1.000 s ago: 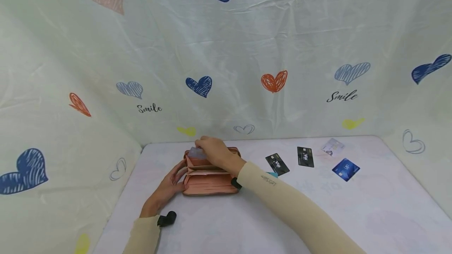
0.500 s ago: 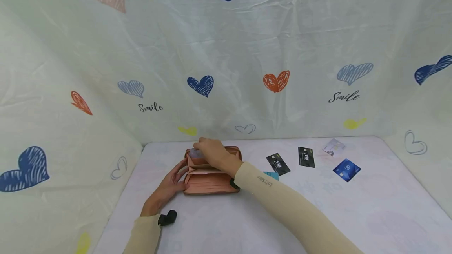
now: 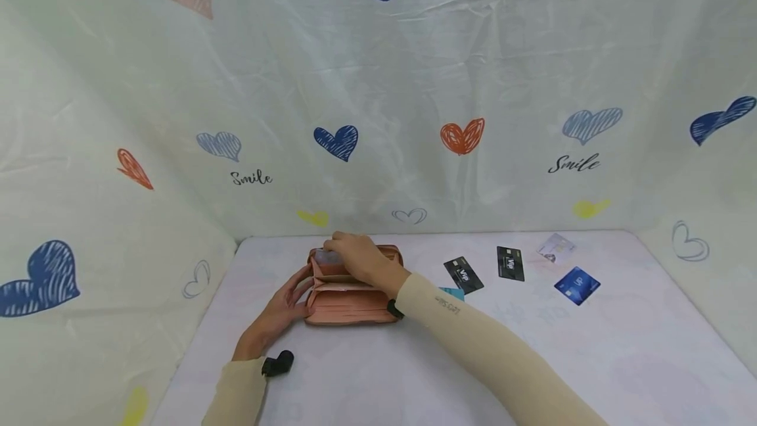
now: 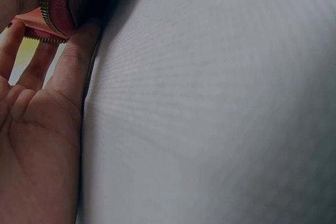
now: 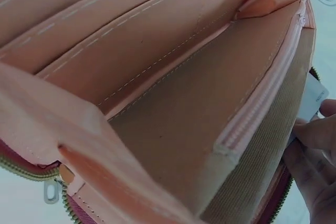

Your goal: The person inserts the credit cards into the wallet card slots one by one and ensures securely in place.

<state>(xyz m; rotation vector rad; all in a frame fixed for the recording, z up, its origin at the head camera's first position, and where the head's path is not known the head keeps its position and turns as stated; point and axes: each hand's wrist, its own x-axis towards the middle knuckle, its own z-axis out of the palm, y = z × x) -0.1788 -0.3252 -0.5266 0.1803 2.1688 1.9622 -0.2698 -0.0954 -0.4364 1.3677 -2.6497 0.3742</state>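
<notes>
A zip-around wallet [image 3: 355,309] lies spread open on the table, its pink card slots and dividers showing. At its left end my left hand [image 3: 279,316] grips the edge; the left wrist view shows the fingers [image 4: 73,64] against the gold-toothed zip edge [image 4: 62,3]. My right hand [image 3: 365,260] reaches across to the far side of the wallet. It pinches a pale card [image 3: 327,257] that sits partly in the rear compartment. In the right wrist view, that card [image 5: 315,95] sticks up between the fingers behind the zipped middle divider [image 5: 262,100].
Two black cards [image 3: 464,275] [image 3: 510,263], a pale card [image 3: 556,248] and a blue card [image 3: 577,286] lie to the right of the wallet. A light-blue card [image 3: 453,293] is partly covered by the right sleeve. A heart-printed curtain [image 3: 402,176] hangs behind the table [image 3: 532,347].
The pale card in my right hand has slid slightly deeper into the rear compartment. My left hand keeps its hold on the wallet, and the loose cards have not moved.
</notes>
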